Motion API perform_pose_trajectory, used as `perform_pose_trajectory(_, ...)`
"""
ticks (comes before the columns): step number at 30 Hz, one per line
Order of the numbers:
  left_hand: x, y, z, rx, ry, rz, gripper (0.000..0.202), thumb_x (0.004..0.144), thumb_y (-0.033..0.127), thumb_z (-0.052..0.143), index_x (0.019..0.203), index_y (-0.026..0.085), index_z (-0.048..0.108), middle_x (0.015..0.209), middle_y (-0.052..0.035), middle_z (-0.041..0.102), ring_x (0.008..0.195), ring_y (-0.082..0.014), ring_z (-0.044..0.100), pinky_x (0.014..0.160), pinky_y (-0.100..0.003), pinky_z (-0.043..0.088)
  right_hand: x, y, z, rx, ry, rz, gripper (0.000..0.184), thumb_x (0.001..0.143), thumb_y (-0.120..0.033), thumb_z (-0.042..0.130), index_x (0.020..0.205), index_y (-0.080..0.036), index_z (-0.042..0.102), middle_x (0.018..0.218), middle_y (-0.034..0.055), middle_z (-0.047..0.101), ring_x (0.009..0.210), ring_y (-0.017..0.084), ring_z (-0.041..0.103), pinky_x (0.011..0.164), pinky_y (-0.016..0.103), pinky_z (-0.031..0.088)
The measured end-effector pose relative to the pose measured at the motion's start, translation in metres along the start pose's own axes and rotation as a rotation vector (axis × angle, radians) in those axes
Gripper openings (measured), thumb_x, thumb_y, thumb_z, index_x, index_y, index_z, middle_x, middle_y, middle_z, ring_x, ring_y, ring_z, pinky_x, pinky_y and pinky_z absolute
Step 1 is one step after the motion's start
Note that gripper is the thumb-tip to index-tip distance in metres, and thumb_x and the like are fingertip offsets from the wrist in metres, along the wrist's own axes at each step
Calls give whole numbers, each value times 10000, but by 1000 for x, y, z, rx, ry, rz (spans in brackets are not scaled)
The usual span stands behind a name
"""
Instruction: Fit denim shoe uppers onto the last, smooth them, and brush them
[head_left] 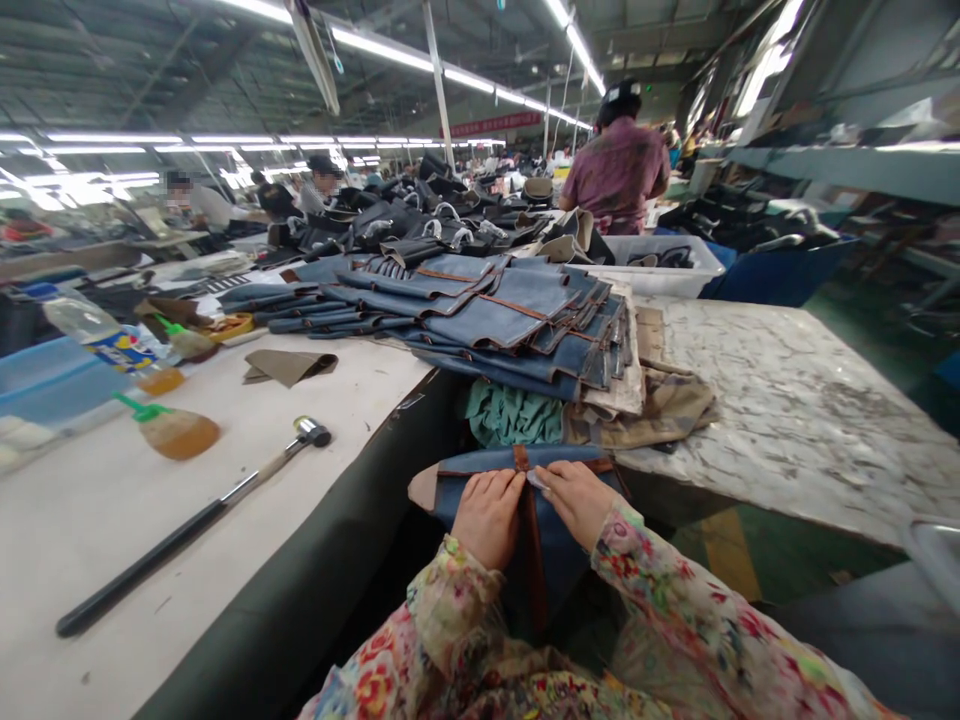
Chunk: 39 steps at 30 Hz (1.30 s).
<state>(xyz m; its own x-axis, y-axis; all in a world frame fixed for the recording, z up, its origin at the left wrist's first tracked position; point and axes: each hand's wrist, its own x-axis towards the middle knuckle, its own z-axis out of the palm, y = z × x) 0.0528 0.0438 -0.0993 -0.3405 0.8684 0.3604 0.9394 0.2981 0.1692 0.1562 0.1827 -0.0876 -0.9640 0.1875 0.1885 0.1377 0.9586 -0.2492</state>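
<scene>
Below the bench edge, my left hand (487,515) and right hand (577,500) clasp the denim panel (441,500), fingers curled beside its brown strap (534,570); even pressure should hold it centred.

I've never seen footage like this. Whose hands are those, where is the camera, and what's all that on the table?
No machine here: a person wears the camera on the head, and it looks down at their own hands. The left hand and right hand hold a blue denim piece, fingers either side of its brown strap. On the white table to the left lie a hammer and a green-capped bottle. Ahead is a stack of blue pieces. Other people work farther back.
</scene>
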Motion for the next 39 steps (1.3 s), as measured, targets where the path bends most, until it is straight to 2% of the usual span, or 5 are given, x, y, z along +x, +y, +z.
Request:
perform_pose_trajectory(8,6,-2,-1,10,-51,75,384,758,95,390,1125,139,496,1143,-56,556,1029,-181,475,923,-336,358,9,-6,-5,-122,-117,-8,324,856,-148,376,1150,-146,513,1038,93,544,937,207,475,743,304,472)
perform_pose_trajectory(18,9,-1,-4,2,-61,59,295,793,175,417,1068,157,522,1142,-47,558,1041,-194,477,940,-361,327,16,3,18,-124,-55,45,381,845,-120,340,1200,-131,476,1064,124,537,951,218,460,836,365,435)
perform_pose_trajectory(24,-12,-18,-8,62,53,26,343,816,171,405,1152,194,472,1157,-33,564,1075,-191,476,960,-395,290,17,27,-6,75,86,-117,301,840,-186,404,1081,-112,568,1063,96,539,982,198,451,899,352,391)
perform_pose_trajectory(28,-18,-21,-11,68,80,28,250,836,183,392,1043,209,529,1151,-23,564,1082,-171,476,954,-368,305,25,12,-25,120,223,-239,313,864,-198,379,1125,-127,538,1101,78,531,1005,183,436,909,342,380)
perform_pose_trajectory(39,-24,-32,-11,64,53,-14,348,831,174,390,1171,168,465,1142,-46,562,1067,-187,471,907,-349,335,35,-9,12,76,-36,-292,299,838,-147,430,1115,-136,544,1087,72,539,960,201,440,880,343,412)
